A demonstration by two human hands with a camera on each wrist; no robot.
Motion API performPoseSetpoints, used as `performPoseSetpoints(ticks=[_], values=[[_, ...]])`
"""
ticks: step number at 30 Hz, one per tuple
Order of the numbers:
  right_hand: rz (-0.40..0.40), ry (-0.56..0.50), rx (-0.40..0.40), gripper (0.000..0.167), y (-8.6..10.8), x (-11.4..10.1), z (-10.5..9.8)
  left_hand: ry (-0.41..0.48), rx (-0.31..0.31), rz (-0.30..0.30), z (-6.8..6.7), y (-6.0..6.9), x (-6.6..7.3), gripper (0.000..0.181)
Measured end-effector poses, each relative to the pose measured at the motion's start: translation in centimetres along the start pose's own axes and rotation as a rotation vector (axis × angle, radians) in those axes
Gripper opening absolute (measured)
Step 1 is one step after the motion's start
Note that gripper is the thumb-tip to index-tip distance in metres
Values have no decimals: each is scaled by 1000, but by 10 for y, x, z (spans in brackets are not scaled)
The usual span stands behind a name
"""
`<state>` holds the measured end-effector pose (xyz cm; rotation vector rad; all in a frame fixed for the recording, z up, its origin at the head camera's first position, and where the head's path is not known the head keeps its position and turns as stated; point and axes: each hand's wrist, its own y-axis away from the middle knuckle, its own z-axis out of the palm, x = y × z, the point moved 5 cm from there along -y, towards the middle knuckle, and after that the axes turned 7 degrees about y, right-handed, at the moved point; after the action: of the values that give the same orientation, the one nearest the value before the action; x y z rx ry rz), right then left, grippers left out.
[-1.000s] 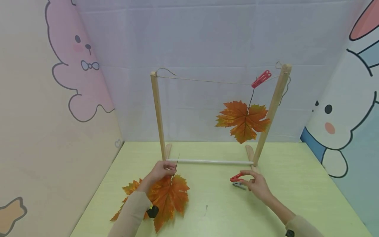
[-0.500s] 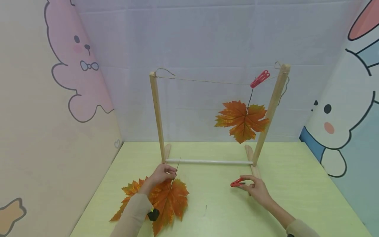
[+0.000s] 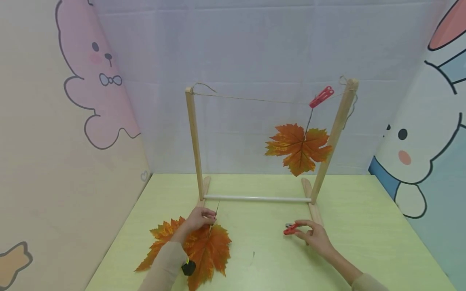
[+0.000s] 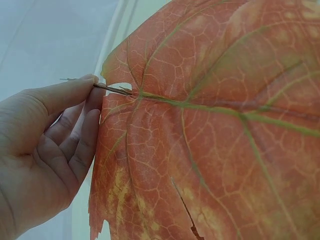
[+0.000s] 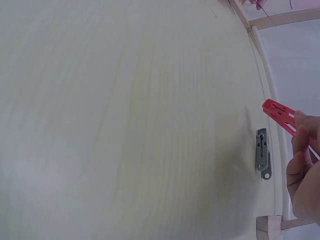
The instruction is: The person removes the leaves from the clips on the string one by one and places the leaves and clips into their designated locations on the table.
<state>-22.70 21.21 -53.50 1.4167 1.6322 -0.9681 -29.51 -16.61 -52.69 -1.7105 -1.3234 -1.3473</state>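
In the head view my left hand (image 3: 200, 218) pinches the thin stem of an orange maple leaf (image 3: 209, 252) at the left front. The left wrist view shows thumb and fingertips on that stem (image 4: 112, 89), the leaf spreading to the right. A second leaf (image 3: 158, 246) lies partly behind my left forearm. My right hand (image 3: 316, 236) pinches a red clothespin (image 3: 290, 229) above the table; a grey clothespin (image 5: 261, 150) lies just beside it. Another red clothespin (image 3: 321, 97) on the string (image 3: 251, 99) holds a hanging leaf (image 3: 301, 149) by its stem.
A wooden frame stands at the back, with a left post (image 3: 194, 141), a right post (image 3: 336, 137) and a white rod (image 3: 256, 198) low between them. The posts' feet (image 3: 316, 214) reach forward on the table (image 3: 262, 238). A small scrap (image 3: 253, 255) lies near the front.
Both hands have moved slightly down and toward the front, the left with the leaf, the right with the red clothespin. The hanging leaf stays in place.
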Motion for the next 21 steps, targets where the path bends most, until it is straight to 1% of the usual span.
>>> performPoseSetpoints(ticks=[2, 6, 11, 14, 18, 21], values=[[12, -5, -3, 37, 1, 1, 1, 4, -4, 4, 1, 0, -3, 25], [33, -13, -7, 37, 3, 3, 3, -20, -14, 22, 6, -2, -9, 23], [43, -7, 5, 37, 5, 4, 2, -57, 4, 36, 11, -4, -18, 22], [49, 2, 3, 38, 6, 5, 2, -35, 30, 27, 13, -4, -22, 23], [73, 16, 0, 39, 8, 9, 2, 18, 67, 14, 14, -6, -26, 23], [88, 38, 3, 39, 9, 11, 2, 31, 84, 13, 15, -5, -28, 23]])
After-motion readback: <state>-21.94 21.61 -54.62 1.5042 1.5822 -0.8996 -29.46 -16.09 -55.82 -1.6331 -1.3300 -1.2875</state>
